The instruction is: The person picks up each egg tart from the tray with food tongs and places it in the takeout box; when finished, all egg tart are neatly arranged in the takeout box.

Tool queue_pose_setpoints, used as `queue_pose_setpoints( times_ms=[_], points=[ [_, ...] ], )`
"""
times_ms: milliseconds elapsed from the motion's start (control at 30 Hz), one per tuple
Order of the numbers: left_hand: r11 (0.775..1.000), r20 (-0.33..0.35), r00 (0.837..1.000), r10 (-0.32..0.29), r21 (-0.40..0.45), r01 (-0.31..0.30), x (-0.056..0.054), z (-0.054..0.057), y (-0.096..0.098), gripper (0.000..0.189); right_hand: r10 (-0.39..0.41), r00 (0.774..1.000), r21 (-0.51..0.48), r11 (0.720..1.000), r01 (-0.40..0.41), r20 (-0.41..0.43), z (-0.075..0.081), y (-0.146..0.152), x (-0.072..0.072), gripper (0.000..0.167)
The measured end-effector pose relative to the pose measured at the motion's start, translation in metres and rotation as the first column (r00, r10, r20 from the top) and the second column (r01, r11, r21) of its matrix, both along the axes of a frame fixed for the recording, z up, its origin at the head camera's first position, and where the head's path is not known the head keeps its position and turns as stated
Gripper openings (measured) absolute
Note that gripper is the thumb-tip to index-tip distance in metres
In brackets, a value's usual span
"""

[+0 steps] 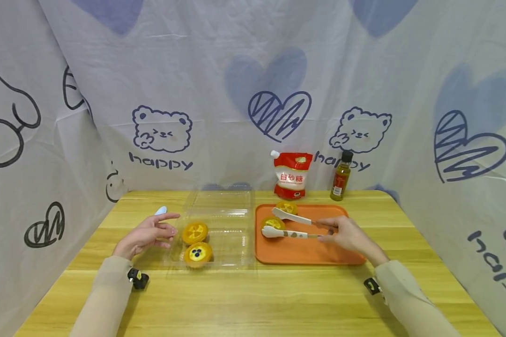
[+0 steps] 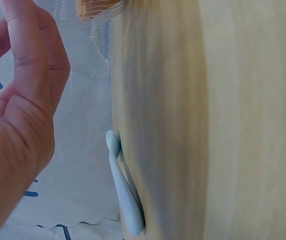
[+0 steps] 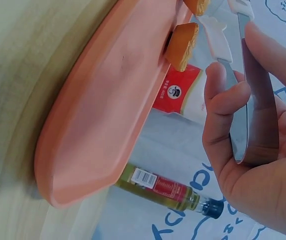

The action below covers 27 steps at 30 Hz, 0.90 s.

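Observation:
My right hand holds a pair of food tongs with metal arms and white tips, curled round the metal bend. The spread tips reach over two egg tarts on the orange tray: a front tart and a back tart. Beside the clear plastic box, my left hand hovers with relaxed fingers, holding nothing. Inside the box's left part sit a fruit-topped tart and a tart with blueberries. The box's lid stands open at the back.
A red and white sugar pouch stands behind the tray, with an oil bottle to its right. A pale blue spoon-like utensil lies on the table beyond my left hand. Printed cloth hangs round the table's back and sides.

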<state>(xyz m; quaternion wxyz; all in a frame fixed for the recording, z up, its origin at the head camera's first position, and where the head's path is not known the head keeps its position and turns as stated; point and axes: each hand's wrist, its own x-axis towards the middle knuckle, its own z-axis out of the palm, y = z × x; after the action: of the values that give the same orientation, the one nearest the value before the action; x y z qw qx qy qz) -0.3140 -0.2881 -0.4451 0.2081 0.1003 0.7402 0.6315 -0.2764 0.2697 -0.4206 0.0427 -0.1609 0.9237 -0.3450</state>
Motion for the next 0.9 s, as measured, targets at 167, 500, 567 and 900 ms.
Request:
queue_pose_setpoints(
  times_ms=[167, 500, 567, 900],
  points=[
    [1.0, 0.006, 1.0, 0.011, 0.001, -0.011, 0.0, 0.0002, -0.0006, 0.072, -0.003, 1.0, 0.009, 1.0, 0.003, 0.01, -0.0025, -0.0006, -0.0019, 0.05],
    [1.0, 0.003, 1.0, 0.011, -0.002, -0.011, 0.0001, 0.0006, -0.0011, 0.071, -0.022, 1.0, 0.04, 0.999, 0.022, -0.013, -0.0029, -0.0023, -0.0011, 0.044],
    [1.0, 0.003, 1.0, 0.01, 0.0, -0.01, -0.0001, 0.0005, -0.0013, 0.071, -0.02, 1.0, 0.038, 0.999, 0.02, -0.019, -0.0022, -0.0027, 0.0003, 0.043],
    [1.0, 0.001, 1.0, 0.009, -0.014, -0.009, 0.001, 0.0007, -0.0004, 0.07, -0.027, 0.999, 0.021, 0.999, 0.028, -0.025, -0.0039, -0.0035, 0.0055, 0.041]
  ],
)
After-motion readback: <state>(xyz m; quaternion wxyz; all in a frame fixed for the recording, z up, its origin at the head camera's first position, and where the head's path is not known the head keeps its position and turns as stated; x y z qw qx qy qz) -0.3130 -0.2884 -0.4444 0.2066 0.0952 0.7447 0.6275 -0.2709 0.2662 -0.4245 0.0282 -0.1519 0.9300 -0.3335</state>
